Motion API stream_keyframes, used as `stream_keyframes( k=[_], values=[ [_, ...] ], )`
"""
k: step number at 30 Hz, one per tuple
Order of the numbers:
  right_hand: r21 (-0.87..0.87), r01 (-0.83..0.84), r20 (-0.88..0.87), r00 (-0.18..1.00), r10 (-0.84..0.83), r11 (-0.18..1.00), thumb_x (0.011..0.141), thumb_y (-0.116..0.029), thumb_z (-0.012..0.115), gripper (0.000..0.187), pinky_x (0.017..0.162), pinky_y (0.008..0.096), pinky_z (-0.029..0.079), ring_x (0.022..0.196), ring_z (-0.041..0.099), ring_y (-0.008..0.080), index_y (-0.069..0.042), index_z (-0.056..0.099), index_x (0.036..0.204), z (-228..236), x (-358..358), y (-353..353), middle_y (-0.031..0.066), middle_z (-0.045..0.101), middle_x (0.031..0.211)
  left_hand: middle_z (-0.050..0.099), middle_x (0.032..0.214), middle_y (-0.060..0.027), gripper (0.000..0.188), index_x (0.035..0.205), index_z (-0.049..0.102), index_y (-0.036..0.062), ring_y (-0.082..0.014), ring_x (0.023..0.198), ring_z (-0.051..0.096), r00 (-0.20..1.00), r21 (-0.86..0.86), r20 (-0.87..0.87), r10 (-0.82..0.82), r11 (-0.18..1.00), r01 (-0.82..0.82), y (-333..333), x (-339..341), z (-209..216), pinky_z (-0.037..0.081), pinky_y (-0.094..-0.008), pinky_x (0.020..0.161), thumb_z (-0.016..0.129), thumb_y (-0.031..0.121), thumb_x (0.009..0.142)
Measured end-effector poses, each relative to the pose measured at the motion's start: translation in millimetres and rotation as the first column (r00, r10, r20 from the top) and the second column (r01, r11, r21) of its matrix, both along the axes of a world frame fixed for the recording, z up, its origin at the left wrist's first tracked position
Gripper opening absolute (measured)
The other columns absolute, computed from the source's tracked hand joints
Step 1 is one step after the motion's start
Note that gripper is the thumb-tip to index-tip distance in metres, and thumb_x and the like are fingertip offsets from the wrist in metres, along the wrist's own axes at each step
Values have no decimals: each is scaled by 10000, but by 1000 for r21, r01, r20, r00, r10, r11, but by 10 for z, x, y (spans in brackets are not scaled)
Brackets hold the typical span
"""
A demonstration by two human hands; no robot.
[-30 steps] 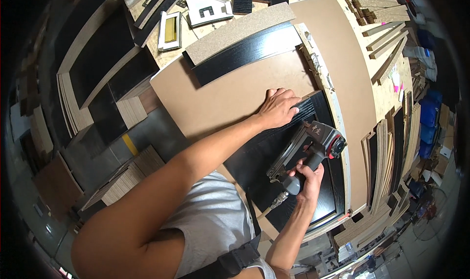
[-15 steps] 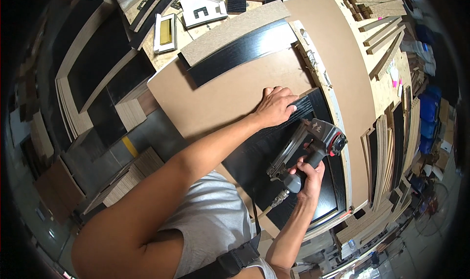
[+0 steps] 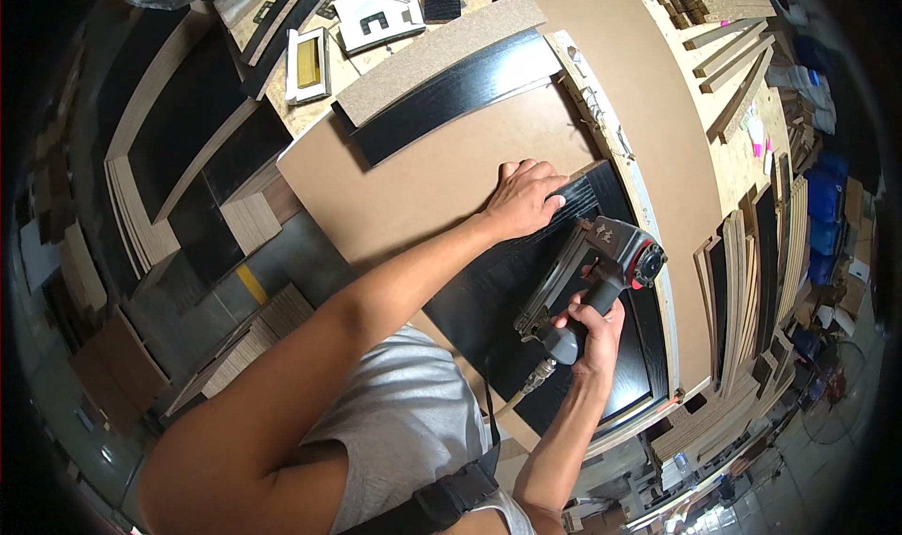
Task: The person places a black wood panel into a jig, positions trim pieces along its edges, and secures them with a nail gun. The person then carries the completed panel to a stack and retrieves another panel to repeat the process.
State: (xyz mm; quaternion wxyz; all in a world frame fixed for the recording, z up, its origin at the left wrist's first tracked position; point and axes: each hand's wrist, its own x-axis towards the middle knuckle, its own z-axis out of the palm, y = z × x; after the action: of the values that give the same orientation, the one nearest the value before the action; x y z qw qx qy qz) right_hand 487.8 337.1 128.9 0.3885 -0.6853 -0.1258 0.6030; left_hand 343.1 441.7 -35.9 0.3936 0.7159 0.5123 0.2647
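Right hand [image 3: 596, 334] round nail gun [image 3: 617, 251], left hand [image 3: 524, 200] half-curled, seemingly on black panel [image 3: 481, 311]

Brown worktop [image 3: 413, 192] | black framed panel [image 3: 489, 333] on it | black plank [image 3: 442, 100] | wooden batten [image 3: 613, 139]

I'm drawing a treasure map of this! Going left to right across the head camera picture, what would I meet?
Yellow floor stripe → small white-and-yellow box → white carton → left hand → right hand holding a grey tool → upright boards → blue things.
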Motion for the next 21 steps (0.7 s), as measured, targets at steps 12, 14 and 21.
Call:
stream_keyframes(
  k=[12, 14, 21],
  values=[
    [55, -2, 10, 1000, 2, 998, 693, 46, 597, 554, 558, 312, 541, 547, 618, 186, 40, 536, 1244, 64, 81, 154, 67, 596, 751, 628, 1099, -45, 336, 1232, 689, 110, -237, 1104, 554, 1000, 30, 7, 1, 1000, -2, 1, -26, -17, 338, -449, 944, 663, 231, 920],
    [55, -21, 2, 1000, 21, 998, 701, 38, 603, 542, 575, 306, 529, 553, 616, 183, 42, 532, 1239, 66, 80, 221, 70, 601, 752, 627, 1101, -45, 337, 1234, 688, 112, -237, 1107, 553, 1000, 13, 8, 6, 1000, -6, -4, -10, -30, 338, -452, 945, 663, 231, 920],
    [27, -42, 11, 999, 42, 999, 704, 32, 610, 525, 552, 305, 524, 549, 614, 188, 45, 529, 1223, 21, 74, 293, 75, 607, 749, 624, 1106, -47, 337, 1236, 688, 115, -238, 1115, 552, 1000, -19, -5, -7, 1000, 7, 20, -8, 30, 337, -458, 948, 665, 231, 921]
  ],
)
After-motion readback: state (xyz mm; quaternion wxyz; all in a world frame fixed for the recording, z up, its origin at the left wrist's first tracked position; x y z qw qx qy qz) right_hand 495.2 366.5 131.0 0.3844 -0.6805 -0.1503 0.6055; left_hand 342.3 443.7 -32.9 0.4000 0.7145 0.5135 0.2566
